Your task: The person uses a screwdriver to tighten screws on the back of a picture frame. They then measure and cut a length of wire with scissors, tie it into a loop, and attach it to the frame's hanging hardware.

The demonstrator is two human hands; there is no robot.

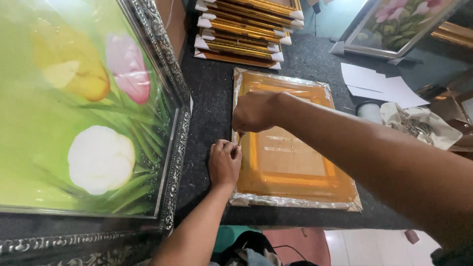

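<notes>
Dark speckled worktable (212, 93), with a foil-edged orange frame back (290, 162) lying flat at centre: left hand (224, 162) clenched at its left edge, right hand (256, 112) pinching something too small to identify there, apparently mid-fastening, calling for steady, precise placement.

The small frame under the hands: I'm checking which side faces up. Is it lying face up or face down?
Face down. The small frame lies flat on the dark table, showing an orange backing, no picture.
</notes>
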